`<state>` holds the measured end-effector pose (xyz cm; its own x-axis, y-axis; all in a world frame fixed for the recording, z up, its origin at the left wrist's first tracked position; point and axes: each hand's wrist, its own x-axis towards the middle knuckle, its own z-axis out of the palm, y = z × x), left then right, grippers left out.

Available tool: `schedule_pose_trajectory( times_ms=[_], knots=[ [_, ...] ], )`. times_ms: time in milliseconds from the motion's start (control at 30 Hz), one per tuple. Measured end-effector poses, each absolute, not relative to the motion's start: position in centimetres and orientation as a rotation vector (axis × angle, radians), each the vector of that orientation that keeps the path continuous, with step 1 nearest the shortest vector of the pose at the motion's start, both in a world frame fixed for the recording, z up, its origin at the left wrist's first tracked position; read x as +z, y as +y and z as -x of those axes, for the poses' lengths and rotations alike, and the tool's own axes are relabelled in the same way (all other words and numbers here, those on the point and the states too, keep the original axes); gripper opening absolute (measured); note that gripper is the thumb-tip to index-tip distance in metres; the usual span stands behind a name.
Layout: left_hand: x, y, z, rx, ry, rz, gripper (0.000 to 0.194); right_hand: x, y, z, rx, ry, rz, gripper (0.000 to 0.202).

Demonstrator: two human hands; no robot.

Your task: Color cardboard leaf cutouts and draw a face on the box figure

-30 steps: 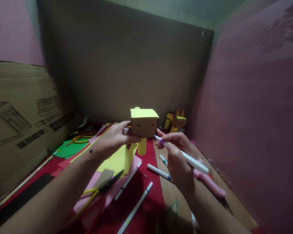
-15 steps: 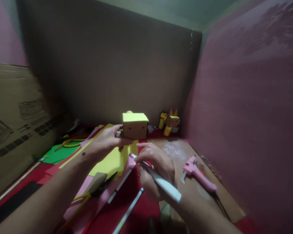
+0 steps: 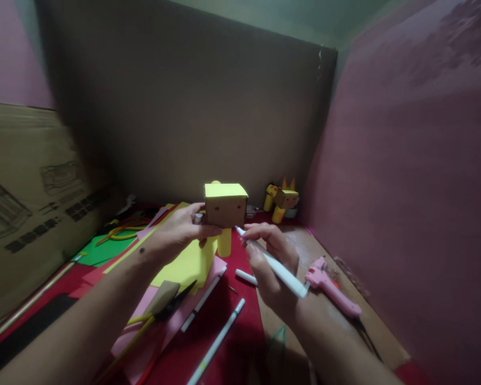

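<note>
My left hand (image 3: 184, 227) grips the left side of a cardboard animal figure (image 3: 225, 213). Its boxy brown head has a yellow paper top and two dark eye dots, and a yellow tube leg (image 3: 224, 243) shows beneath. A small pale cap-like piece (image 3: 198, 218) sticks out between the left fingers. In my right hand (image 3: 270, 256) is a white marker (image 3: 280, 272), its tip pointing up and left, close under the lower right edge of the head. Whether the tip touches the cardboard I cannot tell.
Yellow paper (image 3: 184, 262), scissors (image 3: 164, 310) and white pens (image 3: 216, 342) lie in front. A pink glue gun (image 3: 331, 286) rests at right. Behind it stands a similar horned figure (image 3: 286, 199). A printed cardboard box (image 3: 28, 176) is at left, a pink wall at right.
My right hand has risen with the marker, bringing its tip up near the head's lower edge. The yellow leg and another white pen beneath now show. The view has shifted slightly.
</note>
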<state>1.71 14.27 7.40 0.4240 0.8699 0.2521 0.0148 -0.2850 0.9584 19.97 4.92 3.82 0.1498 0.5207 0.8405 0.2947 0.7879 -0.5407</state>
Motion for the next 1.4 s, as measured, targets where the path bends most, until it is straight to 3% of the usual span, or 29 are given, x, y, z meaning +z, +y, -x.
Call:
schedule_pose_trajectory(
  times_ms=[167,1000,1400],
  knots=[
    [7.76,13.87,-1.97,1.020,0.802,-1.636,0.028,3.55,5.41,-20.23,0.144,-1.438,0.725,0.013],
    [7.80,13.64,-2.04,1.035,0.792,-1.613,0.034,3.75,5.63,-19.88,0.021,-1.535,0.672,0.014],
    [7.71,13.72,-1.88,1.033,0.792,-1.623,0.035,3.22,5.90,-20.05,0.164,-1.428,0.693,0.008]
  ],
)
